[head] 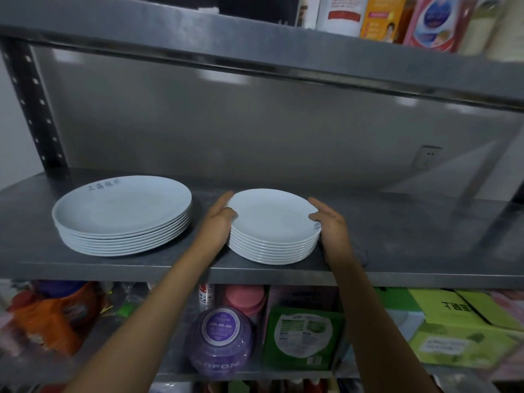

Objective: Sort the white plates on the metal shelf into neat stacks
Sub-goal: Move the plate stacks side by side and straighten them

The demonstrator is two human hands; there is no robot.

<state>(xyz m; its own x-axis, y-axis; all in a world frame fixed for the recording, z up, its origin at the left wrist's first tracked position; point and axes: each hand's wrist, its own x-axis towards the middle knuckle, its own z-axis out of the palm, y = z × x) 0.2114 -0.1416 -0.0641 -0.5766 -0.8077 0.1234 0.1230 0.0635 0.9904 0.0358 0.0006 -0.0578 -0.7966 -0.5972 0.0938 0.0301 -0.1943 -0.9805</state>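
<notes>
Near the front edge of the metal shelf [397, 236], roughly midway along it, sits the smaller stack of white plates [273, 226], and both hands flank it. The left hand [219, 222] presses flat against the stack's left side, fingers reaching toward the back edge and thumb lying on the top rim. The right hand [330, 225] mirrors it on the right side, thumb hooked over the rim, fingers hidden behind the plates. Both hands look loosely cupped against the stack, squeezing it between the palms, not closed around any one plate. The stack lies directly between the two hands, so neither is nearer; any nudge must come evenly from both sides.

Toward the left end of the shelf stands the larger stack of wider plates [123, 217], apart from the left hand with bare metal between them. Both piles already look well aligned, so I judge the sorting nearly done, with only squaring-up left.
</notes>
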